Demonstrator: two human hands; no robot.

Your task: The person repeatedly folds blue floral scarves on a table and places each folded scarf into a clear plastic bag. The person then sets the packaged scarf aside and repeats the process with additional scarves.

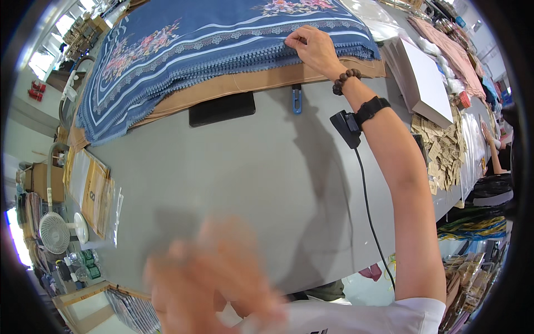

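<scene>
A pile of blue floral scarves (233,46) with lacy edges lies across the far side of the grey table (233,167). My right hand (313,46) is at its front border, thumb and forefinger pinched on the blue cloth. A beaded bracelet and a black strap with a cabled device (348,125) are on that wrist and forearm. Tan cloth (238,81) shows beneath the scarves. Close to the camera, my left hand (212,275) is raised over the table's near edge, strongly blurred; its fingers cannot be made out clearly, nor whether it holds anything.
Just in front of the cloth are a flat black object (223,109) and blue-handled thread snips (296,102). To the right stand white boards (425,83) and a heap of tags (444,150). Plastic packets (94,188), a small fan (55,234) and bottles (85,265) are leftward. Another person's hand (486,132) is far right.
</scene>
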